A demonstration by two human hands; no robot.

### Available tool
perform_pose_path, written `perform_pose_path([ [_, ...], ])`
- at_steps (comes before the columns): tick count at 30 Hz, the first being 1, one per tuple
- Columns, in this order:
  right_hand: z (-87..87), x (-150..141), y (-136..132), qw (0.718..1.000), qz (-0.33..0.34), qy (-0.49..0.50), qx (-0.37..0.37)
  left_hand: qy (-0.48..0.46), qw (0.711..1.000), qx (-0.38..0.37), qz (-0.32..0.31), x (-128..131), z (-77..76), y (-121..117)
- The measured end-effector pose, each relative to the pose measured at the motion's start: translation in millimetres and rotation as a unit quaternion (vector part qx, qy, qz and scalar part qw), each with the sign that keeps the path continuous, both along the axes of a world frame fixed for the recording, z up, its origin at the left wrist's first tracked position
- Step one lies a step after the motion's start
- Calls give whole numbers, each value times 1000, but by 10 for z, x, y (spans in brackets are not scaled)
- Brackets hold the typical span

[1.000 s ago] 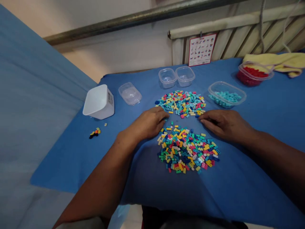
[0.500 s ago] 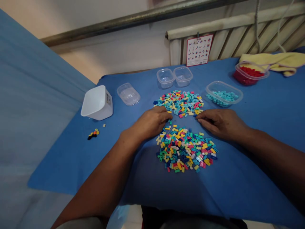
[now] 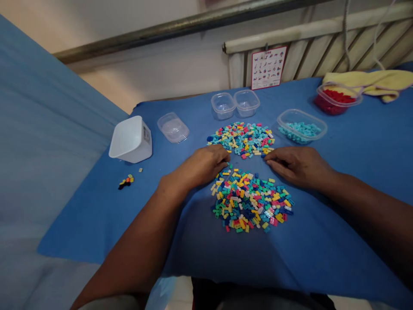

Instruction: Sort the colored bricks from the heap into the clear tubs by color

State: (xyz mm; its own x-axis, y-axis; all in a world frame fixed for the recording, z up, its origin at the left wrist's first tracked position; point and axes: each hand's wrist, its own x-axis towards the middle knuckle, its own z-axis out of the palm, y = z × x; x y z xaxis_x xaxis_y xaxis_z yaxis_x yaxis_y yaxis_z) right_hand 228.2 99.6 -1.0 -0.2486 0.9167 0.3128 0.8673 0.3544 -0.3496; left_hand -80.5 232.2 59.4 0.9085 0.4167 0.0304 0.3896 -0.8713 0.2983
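Observation:
Two loose heaps of small toy building bricks lie on the blue cloth, a far heap (image 3: 241, 137) and a near heap (image 3: 250, 200), mixed in colour. My left hand (image 3: 208, 162) rests at the left between them, its fingers curled inward and closed. Whatever its fingertips may hold is hidden. Opposite it, my right hand (image 3: 295, 165) lies on its side with thumb and fingers pinched together. A dark blue toy brick (image 3: 263, 156) shows at those fingertips, by the far heap's right edge. A green brick (image 3: 230, 166) lies just beside my left fingers.
Behind the heaps stand two clear tubs (image 3: 223, 105). To the right are a tub of turquoise bricks (image 3: 300, 129) and a tub of red bricks (image 3: 337, 99) beside a yellow cloth (image 3: 371, 82). Leftward are a clear container (image 3: 174, 128), a white bin (image 3: 130, 140) and a few bricks (image 3: 126, 181).
My left fingers have drawn slightly back to the left and curled more. My right hand stays almost in place with the dark blue brick at its fingertips. The whole view shifts slightly.

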Motion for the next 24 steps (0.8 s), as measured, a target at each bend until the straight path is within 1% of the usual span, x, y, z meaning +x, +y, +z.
perform_pose_path([
  [6,0,-19,16,1000,-7,13,-6,3,1000,3,8,11,7,30],
  [9,20,-49,37,1000,-5,11,10,-44,998,-16,37,73,46,21],
  [12,42,-73,62,1000,0,2,12,-103,992,-41,59,259,125,11],
  [15,63,-89,80,1000,-3,3,10,-126,991,-33,42,610,212,37],
  [18,80,-95,87,1000,-9,0,6,-135,991,-8,14,1102,274,88],
  [22,91,-79,91,1000,-3,6,-6,-133,991,32,-11,1755,310,117],
  [24,91,-66,90,1000,5,15,-10,-131,991,26,-22,1945,321,126],
])
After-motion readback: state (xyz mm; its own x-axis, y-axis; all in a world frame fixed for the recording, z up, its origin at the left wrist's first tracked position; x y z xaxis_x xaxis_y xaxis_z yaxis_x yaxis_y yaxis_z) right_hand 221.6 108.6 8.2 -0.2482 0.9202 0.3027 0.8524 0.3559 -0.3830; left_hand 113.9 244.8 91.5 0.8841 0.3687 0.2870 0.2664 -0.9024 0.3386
